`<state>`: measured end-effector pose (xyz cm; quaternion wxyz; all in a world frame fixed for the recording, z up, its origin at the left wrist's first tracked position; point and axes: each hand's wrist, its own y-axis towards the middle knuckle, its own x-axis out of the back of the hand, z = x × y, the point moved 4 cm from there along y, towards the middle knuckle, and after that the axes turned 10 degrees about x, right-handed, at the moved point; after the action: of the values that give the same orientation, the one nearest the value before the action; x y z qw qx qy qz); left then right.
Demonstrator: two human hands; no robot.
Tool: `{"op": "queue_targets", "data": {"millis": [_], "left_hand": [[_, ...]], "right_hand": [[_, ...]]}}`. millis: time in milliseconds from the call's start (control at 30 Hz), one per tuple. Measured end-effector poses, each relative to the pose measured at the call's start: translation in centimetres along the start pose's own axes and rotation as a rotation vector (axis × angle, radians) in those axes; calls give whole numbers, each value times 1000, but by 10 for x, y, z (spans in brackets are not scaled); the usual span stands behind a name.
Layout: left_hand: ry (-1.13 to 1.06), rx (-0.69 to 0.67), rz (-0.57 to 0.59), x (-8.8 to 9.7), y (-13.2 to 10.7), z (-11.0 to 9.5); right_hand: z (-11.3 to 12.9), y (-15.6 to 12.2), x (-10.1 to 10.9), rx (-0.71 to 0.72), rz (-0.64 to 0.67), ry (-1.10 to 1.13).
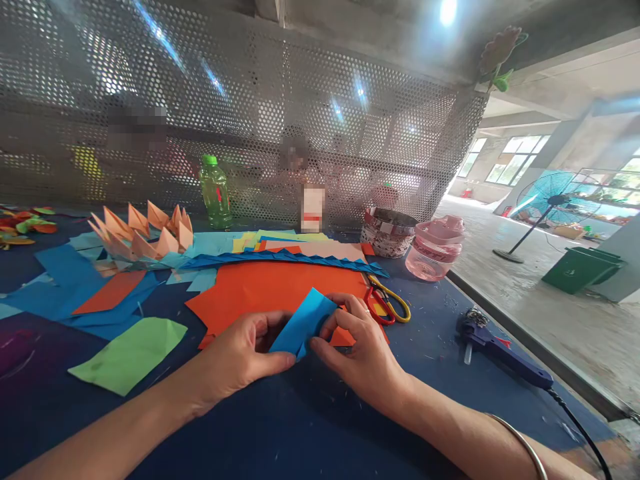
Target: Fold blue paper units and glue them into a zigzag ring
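Both the left hand [235,357] and right hand [360,360] are pinching folded blue paper [303,321] between fingertips [340,319] and thumbs [277,361], above an orange sheet [265,290]!

The folded blue paper [303,321], its lower end hidden behind fingers [345,308]

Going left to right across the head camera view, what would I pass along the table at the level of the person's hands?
Green paper sheet → left hand → folded blue paper → right hand → hot glue gun
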<state>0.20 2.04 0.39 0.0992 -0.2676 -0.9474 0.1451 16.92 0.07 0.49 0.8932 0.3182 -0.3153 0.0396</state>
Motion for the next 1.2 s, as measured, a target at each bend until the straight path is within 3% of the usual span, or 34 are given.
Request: {"op": "queue_targets", "data": {"millis": [167, 533, 733, 933, 1200], "left_hand": [[4, -11, 23, -3, -3, -6], [56, -6, -88, -2, -2, -4], [10, 14, -116, -2, -2, -2], [31, 2, -95, -2, -3, -4], [27, 7, -88, -4, -4, -5]], "right_hand": [[2, 1, -2, 16, 1, 20], [3, 0, -4, 7, 21, 34], [-11, -5, -7, -198, -125, 169], [-19, -6, -18, -340, 13, 431], [-15, -8, -14, -334, 21, 372]]}}
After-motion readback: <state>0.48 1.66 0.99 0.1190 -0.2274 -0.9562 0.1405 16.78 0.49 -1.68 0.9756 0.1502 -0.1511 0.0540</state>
